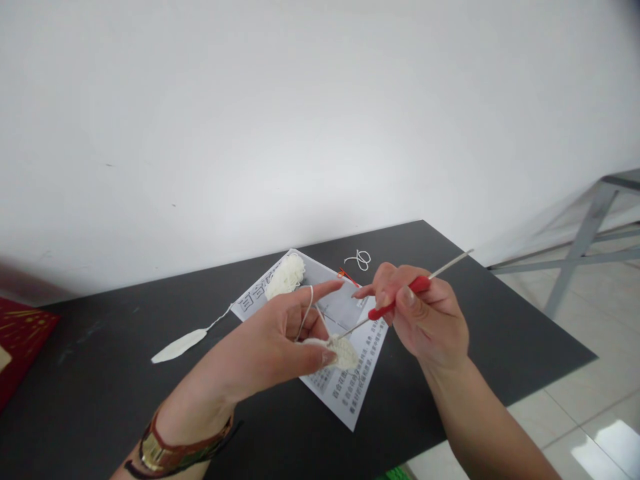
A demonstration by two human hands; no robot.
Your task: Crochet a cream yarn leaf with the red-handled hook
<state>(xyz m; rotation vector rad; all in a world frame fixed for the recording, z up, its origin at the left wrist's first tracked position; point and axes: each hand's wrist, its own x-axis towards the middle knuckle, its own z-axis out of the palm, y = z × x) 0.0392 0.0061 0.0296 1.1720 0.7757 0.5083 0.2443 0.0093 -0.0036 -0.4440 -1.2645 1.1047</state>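
Big white wall (pixel 300 120) filling the whole top half, right behind the table. Black table (pixel 500 320) running under everything, far edge against that wall. Bit of red cloth (pixel 20 340) off the table's left end, grey metal frame (pixel 590 227) standing on the tiled floor past its right end.

Printed sheet of paper (pixel 345 393) lying skewed around the middle of the table. White ball of yarn (pixel 286 275) sitting on the sheet's far corner. Flat white crocheted leaf (pixel 179 346) lying left of the sheet, thin strand trailing from it back toward the ball. Loose curl of white thread (pixel 360 259) just beyond the sheet, tiny red scrap beside it.

Left hand (pixel 270 340) up over the sheet, brown watch strap on the wrist. Index finger stuck out straight with yarn looped over it, thumb and another finger pinching a small white crochet piece (pixel 344 352).

Right hand (pixel 430 320) over the sheet's right corner, fingers curled and pressed together around the red handle of a crochet hook (pixel 395 303). Metal tip poking into the crochet piece, other end pointing away to the right.
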